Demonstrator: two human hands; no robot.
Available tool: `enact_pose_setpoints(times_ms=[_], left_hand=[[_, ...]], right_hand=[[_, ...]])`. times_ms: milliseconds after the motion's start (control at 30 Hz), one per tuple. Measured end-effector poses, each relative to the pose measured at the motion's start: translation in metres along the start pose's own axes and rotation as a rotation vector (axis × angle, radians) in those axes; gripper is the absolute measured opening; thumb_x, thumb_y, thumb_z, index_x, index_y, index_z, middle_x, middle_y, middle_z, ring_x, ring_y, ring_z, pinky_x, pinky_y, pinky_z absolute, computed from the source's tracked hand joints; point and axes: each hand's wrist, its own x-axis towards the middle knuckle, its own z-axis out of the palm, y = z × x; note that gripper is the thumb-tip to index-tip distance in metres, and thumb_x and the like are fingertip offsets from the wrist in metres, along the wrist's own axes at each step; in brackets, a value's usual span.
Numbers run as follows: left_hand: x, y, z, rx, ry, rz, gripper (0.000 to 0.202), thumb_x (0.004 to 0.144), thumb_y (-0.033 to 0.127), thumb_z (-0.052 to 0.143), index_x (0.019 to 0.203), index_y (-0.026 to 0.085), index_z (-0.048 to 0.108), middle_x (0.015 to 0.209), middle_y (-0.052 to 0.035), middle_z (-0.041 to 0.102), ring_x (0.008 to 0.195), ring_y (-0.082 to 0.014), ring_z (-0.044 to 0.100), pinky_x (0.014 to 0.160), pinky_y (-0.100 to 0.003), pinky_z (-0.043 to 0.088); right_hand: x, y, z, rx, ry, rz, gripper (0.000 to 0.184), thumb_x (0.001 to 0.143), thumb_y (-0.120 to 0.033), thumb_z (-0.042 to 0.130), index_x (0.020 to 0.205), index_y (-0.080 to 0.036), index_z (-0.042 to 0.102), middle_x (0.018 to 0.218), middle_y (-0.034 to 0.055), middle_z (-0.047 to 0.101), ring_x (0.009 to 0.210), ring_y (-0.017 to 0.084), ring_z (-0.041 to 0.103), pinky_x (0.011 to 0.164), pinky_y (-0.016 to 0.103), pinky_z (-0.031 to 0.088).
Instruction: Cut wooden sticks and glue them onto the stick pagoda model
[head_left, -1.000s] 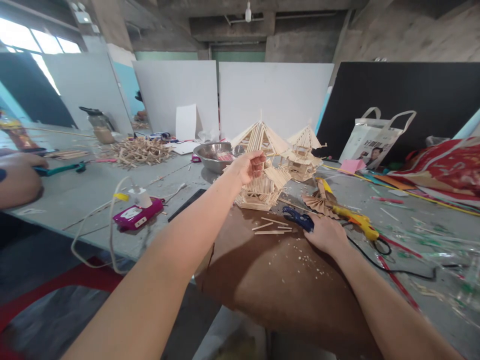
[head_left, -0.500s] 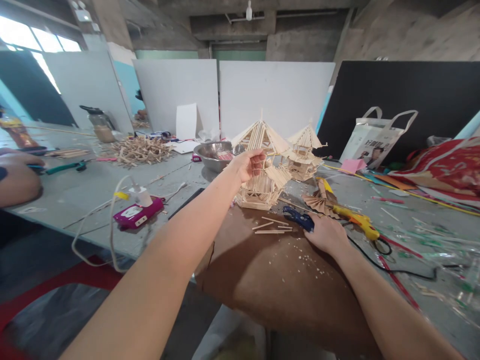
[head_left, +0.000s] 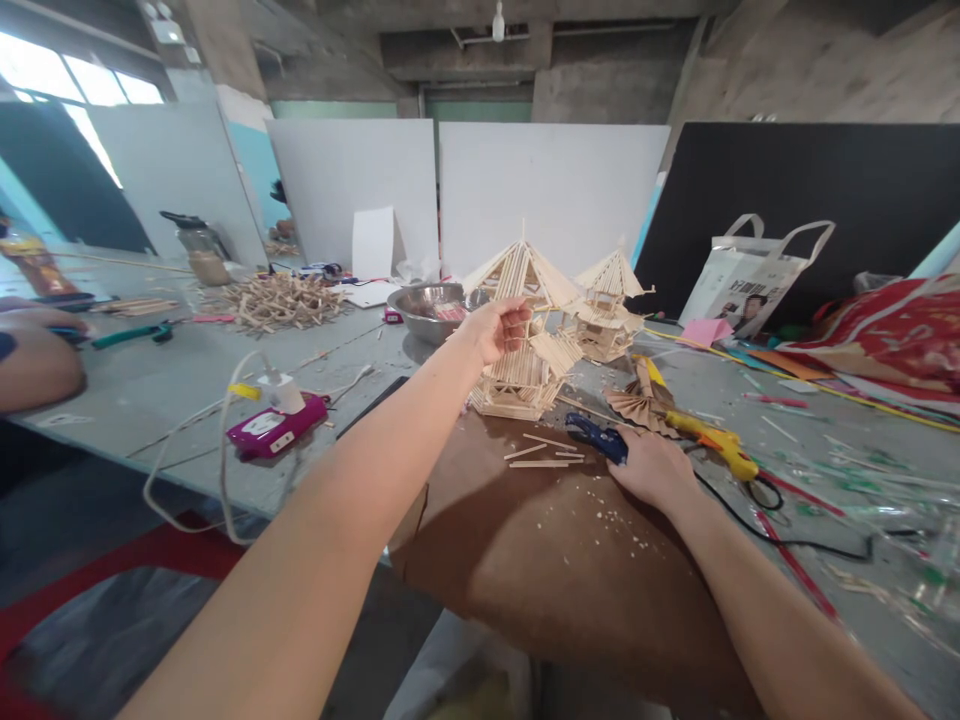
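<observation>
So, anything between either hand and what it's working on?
Nothing visible. The left hand is curled on the stick pavilion at its eave; the right hand lies on the blue-handled tool on the brown board. Loose sticks lie beside that tool, not in between.

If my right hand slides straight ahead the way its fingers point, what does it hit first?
The right hand meets the blue-handled tool first; its fingertips seem already at it. Beyond stands the stick pavilion, depth unclear.

A craft workshop, probably in an unfinished building: bare concrete ceiling (head_left: 600,60), a bench (head_left: 150,385) bearing a stick pavilion model (head_left: 529,350), loose sticks (head_left: 281,300) heaped left of it, a glue gun (head_left: 709,438) to its right
</observation>
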Motion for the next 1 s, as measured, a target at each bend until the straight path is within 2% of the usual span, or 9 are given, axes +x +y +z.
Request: enact_pose_setpoints(times_ms=[133,333,800,1000], left_hand=[[0.0004,0.0003,-0.0004,0.008,0.009,-0.003,0.013,0.064,0.020,0.058,0.076,0.015,0.060,0.047,0.0009,0.058,0.035,-0.0073,0.045,0.037,-0.021,0.029],[0.0015,-0.0005,-0.0001,-0.006,0.016,0.000,0.014,0.065,0.020,0.058,0.078,0.016,0.060,0.046,0.0006,0.057,0.034,-0.0064,0.044,0.036,-0.020,0.028],[0.0044,-0.0002,-0.0016,0.010,0.020,0.000,0.006,0.063,0.021,0.060,0.062,0.016,0.059,0.046,-0.0010,0.057,0.034,-0.0066,0.042,0.038,-0.021,0.027],[0.0016,0.0000,0.0011,0.038,0.046,0.005,0.009,0.064,0.022,0.059,0.070,0.016,0.062,0.046,0.0001,0.056,0.034,-0.0064,0.041,0.038,-0.021,0.026]], right_hand=[[-0.0001,0.0003,0.0002,-0.008,-0.005,-0.003,0.045,0.071,-0.037,0.044,0.111,-0.017,0.050,0.095,0.0115,0.061,0.088,0.024,0.056,0.073,0.032,0.038],[0.0012,0.0022,0.0057,-0.012,-0.013,-0.053,0.062,0.069,-0.060,0.038,0.111,-0.015,0.049,0.098,0.0128,0.060,0.091,0.026,0.054,0.076,0.035,0.038],[0.0020,0.0037,0.0091,-0.029,-0.019,-0.087,0.065,0.069,-0.063,0.036,0.112,-0.015,0.048,0.098,0.0137,0.059,0.092,0.026,0.054,0.077,0.035,0.036],[0.0014,0.0024,0.0061,-0.021,-0.034,-0.071,0.065,0.070,-0.062,0.037,0.112,-0.015,0.049,0.097,0.0139,0.060,0.091,0.027,0.054,0.076,0.035,0.036]])
